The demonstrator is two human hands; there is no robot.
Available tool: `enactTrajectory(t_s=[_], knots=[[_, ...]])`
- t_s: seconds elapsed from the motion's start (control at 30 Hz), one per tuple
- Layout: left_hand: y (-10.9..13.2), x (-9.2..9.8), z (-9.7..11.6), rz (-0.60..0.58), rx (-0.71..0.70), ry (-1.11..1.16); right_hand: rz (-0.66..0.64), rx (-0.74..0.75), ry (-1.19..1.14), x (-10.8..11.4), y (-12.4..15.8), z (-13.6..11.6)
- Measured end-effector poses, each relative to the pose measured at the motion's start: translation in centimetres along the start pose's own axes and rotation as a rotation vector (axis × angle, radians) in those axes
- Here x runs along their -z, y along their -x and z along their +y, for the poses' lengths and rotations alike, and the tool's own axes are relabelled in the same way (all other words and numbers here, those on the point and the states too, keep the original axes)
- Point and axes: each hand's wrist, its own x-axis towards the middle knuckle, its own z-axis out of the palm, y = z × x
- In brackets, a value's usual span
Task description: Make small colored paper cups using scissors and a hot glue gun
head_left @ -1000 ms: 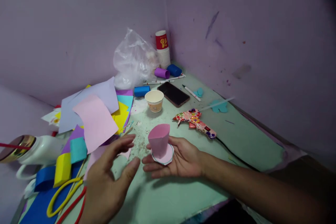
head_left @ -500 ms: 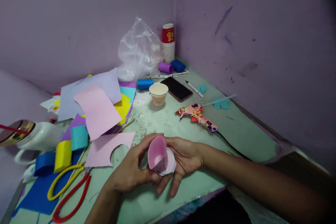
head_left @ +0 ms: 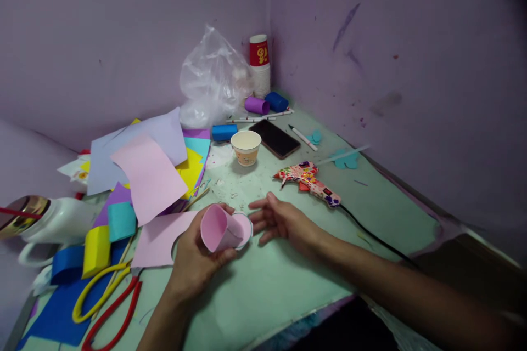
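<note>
My left hand is wrapped round a pink foam-sheet tube, tilted with its open end toward me. At the tube's far end sits a round pink disc with a thin teal line along its edge. Close by on the right, my right hand is apart from the tube, fingers spread and nothing in them. A glue gun with a floral pattern lies beyond the right hand, a clear glue stick poking from its back. Beyond the hands stands a small paper cup.
Left are coloured foam sheets, a yellow roll, red-and-yellow-handled scissors and a white mug. Behind stand a plastic bag and stacked paper cups. A phone and a marker lie near the right wall.
My right hand has come away from the pink tube and disc. The left hand has moved left with the tube, turning its opening more toward me.
</note>
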Motion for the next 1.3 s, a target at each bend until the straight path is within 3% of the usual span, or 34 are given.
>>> enactTrajectory(t_s=[0.07,0.13,0.23,0.33,0.5,0.67,0.87,1.07,1.17,1.3], knots=[[0.1,-0.6,0.1,0.002,0.026,-0.066,0.192,0.326,0.189,0.2,0.8,0.0],[0.4,-1.5,-0.1,-0.026,0.037,-0.136,0.279,0.599,0.307,0.6,1.8,0.0],[1.1,-3.1,-0.9,-0.096,-0.006,-0.192,0.165,0.787,0.451,1.1,2.9,-0.2],[1.6,-4.3,-1.8,-0.142,-0.062,-0.19,-0.024,0.794,0.686,1.1,3.3,-0.4],[1.5,-4.4,-2.4,-0.156,-0.197,-0.121,-0.177,0.912,0.853,0.0,2.3,-0.4],[1.1,-4.2,-3.3,-0.144,-0.347,-0.269,-0.152,0.961,0.929,-0.5,1.8,-0.3],[0.8,-4.6,-4.1,-0.188,-0.299,-0.316,-0.138,0.978,1.139,0.0,1.8,-0.4],[1.3,-1.4,-2.3,-0.278,-0.298,-0.32,-0.153,0.958,1.162,0.2,1.7,-0.4],[1.5,0.0,-1.2,-0.201,-0.263,-0.253,-0.157,0.948,1.182,0.1,1.7,-0.5],[1.8,-0.6,-0.6,-0.043,-0.174,-0.213,-0.151,0.945,1.196,0.1,1.8,-0.4]])
